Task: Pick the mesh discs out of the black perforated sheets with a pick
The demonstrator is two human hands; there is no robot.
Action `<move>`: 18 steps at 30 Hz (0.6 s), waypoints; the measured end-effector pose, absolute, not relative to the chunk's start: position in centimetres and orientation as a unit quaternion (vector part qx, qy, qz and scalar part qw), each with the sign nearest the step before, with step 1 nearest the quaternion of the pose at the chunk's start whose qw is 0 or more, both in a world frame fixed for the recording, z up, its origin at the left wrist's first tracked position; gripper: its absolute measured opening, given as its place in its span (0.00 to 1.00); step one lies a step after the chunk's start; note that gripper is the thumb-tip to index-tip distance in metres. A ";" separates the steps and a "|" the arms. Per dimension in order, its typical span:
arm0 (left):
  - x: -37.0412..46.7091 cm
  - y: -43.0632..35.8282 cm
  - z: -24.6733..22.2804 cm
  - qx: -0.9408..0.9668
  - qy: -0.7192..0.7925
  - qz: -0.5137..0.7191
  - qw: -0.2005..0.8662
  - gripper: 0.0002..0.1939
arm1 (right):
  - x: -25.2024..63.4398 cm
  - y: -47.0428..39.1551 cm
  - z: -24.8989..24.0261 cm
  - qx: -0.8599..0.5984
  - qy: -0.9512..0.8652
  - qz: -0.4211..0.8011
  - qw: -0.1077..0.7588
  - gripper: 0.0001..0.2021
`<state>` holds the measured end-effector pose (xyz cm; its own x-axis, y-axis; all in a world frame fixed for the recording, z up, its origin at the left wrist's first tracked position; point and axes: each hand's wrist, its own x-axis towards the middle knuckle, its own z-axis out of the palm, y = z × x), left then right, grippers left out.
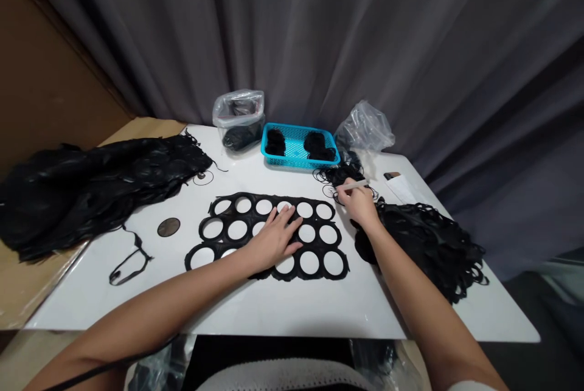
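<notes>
My left hand (274, 240) lies with fingers spread on a black rubbery sheet (250, 219) punched with rows of round holes, white table showing through them. My right hand (358, 202) is closed round a pale, pen-like stick (356, 185); its working tip is too small to make out. That hand is at a loose heap of thin black rings (349, 172), beyond the sheet's far right corner. Close to my right forearm is a pile of similar holed black sheets (429, 245), partly hidden by the arm.
A blue basket (296, 163) with bundles of black rings stands at the back, between a bag-lined tub (239, 120) and a clear plastic bag (365, 126). Stacked black sheets (91, 184), a dark disc (168, 227) and a black scrap strip (132, 260) lie left on the white table (328, 312).
</notes>
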<state>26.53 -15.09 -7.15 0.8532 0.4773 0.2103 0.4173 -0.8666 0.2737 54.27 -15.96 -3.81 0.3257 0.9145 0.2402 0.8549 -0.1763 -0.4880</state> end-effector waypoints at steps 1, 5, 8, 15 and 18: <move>26.2 -15.3 -6.9 0.958 0.222 0.140 0.119 0.26 | 53.3 -17.0 -4.0 -0.744 -0.593 0.096 0.293 0.09; 24.5 -16.4 -6.9 0.967 0.180 0.113 0.142 0.23 | 49.2 -20.9 -4.6 -0.649 -0.639 0.257 0.322 0.08; 23.7 -17.0 -7.6 0.967 0.174 0.118 0.142 0.25 | 47.2 -22.8 -5.2 -0.619 -0.640 0.318 0.326 0.08; 23.7 -17.2 -7.9 0.969 0.172 0.117 0.134 0.25 | 46.2 -23.9 -6.2 -0.614 -0.637 0.315 0.342 0.07; 23.7 -17.3 -7.8 0.969 0.172 0.117 0.131 0.25 | 46.1 -24.0 -6.3 -0.617 -0.647 0.300 0.333 0.07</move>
<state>23.74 -17.27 -7.75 0.9137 0.3637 0.1813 0.3026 -0.9067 0.2938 46.14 -23.96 -6.25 -0.0169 0.9980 0.0605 0.5974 0.0586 -0.7998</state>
